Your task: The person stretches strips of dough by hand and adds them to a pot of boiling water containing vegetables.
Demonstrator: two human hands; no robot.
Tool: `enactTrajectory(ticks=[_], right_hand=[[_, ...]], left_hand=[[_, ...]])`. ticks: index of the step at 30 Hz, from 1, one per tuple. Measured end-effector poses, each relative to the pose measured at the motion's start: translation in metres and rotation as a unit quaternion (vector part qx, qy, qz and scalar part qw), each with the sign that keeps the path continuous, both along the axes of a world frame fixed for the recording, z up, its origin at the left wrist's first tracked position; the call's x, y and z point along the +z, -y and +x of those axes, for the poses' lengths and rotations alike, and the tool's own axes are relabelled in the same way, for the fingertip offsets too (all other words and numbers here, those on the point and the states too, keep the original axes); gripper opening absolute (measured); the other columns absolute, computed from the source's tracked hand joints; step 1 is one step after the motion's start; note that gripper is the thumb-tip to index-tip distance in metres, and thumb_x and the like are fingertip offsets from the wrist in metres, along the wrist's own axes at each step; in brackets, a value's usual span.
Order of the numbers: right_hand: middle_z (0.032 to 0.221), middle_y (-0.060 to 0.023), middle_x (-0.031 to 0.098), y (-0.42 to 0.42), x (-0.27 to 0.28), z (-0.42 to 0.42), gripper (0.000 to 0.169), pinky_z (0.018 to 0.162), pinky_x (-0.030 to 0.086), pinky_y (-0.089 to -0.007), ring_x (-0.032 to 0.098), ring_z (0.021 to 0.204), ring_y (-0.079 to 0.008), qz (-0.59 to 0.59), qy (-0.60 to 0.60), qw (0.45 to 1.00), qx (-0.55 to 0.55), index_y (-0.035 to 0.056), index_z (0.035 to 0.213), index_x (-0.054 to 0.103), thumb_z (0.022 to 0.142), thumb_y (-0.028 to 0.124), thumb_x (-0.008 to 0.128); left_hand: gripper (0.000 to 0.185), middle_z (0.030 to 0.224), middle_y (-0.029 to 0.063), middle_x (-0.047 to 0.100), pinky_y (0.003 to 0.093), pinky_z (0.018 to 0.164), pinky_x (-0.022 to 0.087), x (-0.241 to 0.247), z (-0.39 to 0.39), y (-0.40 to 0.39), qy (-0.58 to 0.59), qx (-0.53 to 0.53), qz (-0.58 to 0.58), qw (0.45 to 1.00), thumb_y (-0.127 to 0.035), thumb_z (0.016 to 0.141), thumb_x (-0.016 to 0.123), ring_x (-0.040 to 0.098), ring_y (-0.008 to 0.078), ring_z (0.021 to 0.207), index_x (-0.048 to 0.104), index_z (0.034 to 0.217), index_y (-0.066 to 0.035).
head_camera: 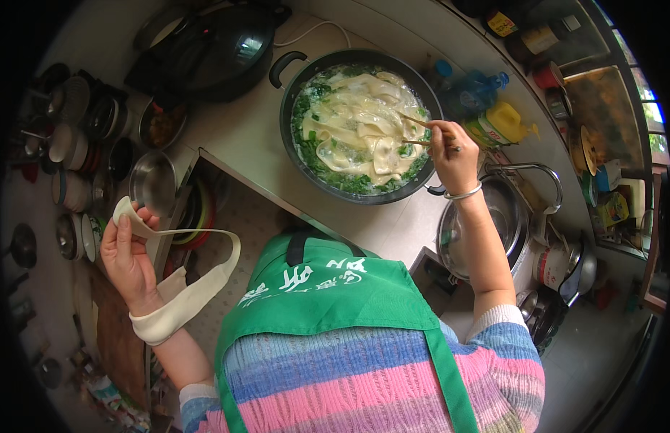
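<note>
Between the thumb and fingers of my left hand (130, 260) is one end of a long, flat dough strip (199, 297). The strip loops out to the right, and its other part drapes over my left wrist. My right hand (453, 154) grips a pair of chopsticks (416, 120) over the right side of a wide dark pot (362, 199). Their tips reach the wide noodles (356, 97) that cover the middle of the pot. Leafy greens (348, 183) and frothy liquid show around the noodles.
A black lidded electric pan (210, 54) stands beyond the pot to the left. Near my left hand is a metal bowl (153, 181). To the right are a yellow jug (500, 122), a sink faucet (551, 184) and a glass lid (457, 238). Stacked bowls (69, 143) line the far left.
</note>
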State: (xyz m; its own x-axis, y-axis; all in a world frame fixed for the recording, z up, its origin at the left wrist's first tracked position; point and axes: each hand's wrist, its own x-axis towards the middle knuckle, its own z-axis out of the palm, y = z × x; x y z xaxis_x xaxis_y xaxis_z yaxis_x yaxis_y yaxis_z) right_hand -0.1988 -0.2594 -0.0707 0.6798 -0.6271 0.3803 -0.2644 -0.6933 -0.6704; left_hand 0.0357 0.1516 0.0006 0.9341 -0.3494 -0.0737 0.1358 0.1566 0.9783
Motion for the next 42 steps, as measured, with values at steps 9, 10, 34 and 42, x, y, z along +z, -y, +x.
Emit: enactTrajectory(ticks=[9,10,34,42], right_hand=[[0.069,-0.0023,0.060,-0.007,-0.014,0.017,0.011,0.050,0.045,-0.0189,0.057,0.056,-0.0062,0.227,0.095,0.969,0.033,0.0003,0.092,0.061,0.089,0.007,0.052],[0.070,-0.0030,0.060,-0.011,-0.029,0.021,0.011,0.050,0.046,-0.0191,0.058,0.057,-0.0068,0.186,0.081,0.978,0.049,0.0003,0.092,0.060,0.089,0.007,0.053],[0.069,-0.0042,0.059,0.008,-0.062,0.062,0.019,0.050,0.049,-0.0211,0.060,0.056,-0.0104,0.321,0.136,0.937,0.019,-0.0021,0.092,0.061,0.092,0.012,0.049],[0.058,-0.0010,0.056,0.023,0.014,0.015,0.019,0.044,0.042,-0.0196,0.054,0.049,-0.0064,0.260,0.107,0.959,-0.030,0.0005,0.085,0.062,0.091,0.013,0.049]], left_hand=[[0.025,0.090,0.0139,0.064,0.0318,0.077,0.052,0.003,-0.004,0.001,0.001,0.007,0.011,1.000,-0.016,0.090,0.053,0.063,0.0200,0.080,0.056,0.105,0.004],[0.025,0.090,0.0141,0.064,0.0320,0.077,0.052,0.002,-0.004,0.002,0.002,0.004,0.015,1.000,-0.016,0.090,0.053,0.063,0.0202,0.081,0.056,0.105,0.004],[0.025,0.093,0.0131,0.064,0.0313,0.080,0.051,0.005,-0.006,-0.007,0.010,0.002,0.030,0.999,-0.015,0.091,0.052,0.063,0.0200,0.083,0.056,0.108,0.003],[0.025,0.093,0.0134,0.064,0.0312,0.080,0.051,-0.001,0.001,-0.005,0.001,0.002,0.022,1.000,-0.014,0.091,0.051,0.063,0.0196,0.083,0.056,0.109,0.003]])
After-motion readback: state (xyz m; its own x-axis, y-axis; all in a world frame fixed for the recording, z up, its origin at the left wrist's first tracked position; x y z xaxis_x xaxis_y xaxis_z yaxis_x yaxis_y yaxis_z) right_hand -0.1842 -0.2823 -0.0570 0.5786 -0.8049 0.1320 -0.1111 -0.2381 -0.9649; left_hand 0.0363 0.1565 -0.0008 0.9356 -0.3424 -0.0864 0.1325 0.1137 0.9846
